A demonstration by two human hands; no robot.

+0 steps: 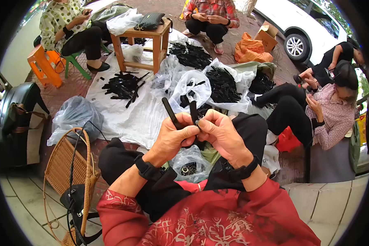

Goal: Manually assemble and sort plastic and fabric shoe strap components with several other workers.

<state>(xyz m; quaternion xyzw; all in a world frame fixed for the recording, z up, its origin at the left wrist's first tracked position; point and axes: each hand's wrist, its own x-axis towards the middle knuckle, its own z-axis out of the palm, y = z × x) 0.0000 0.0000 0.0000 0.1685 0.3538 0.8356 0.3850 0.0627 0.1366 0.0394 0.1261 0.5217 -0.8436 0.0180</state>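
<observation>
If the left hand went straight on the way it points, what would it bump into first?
The left hand would probably bump into the right hand first: their fingertips are close together at the lower end of a black strip. They may already touch; depth is unclear.

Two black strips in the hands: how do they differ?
The left strip slants to the upper left; the right strip stands nearly upright in the picture. The left strip sits in the left hand; the right hand pinches the right strip near its lower end. Both are black and narrow.
</observation>
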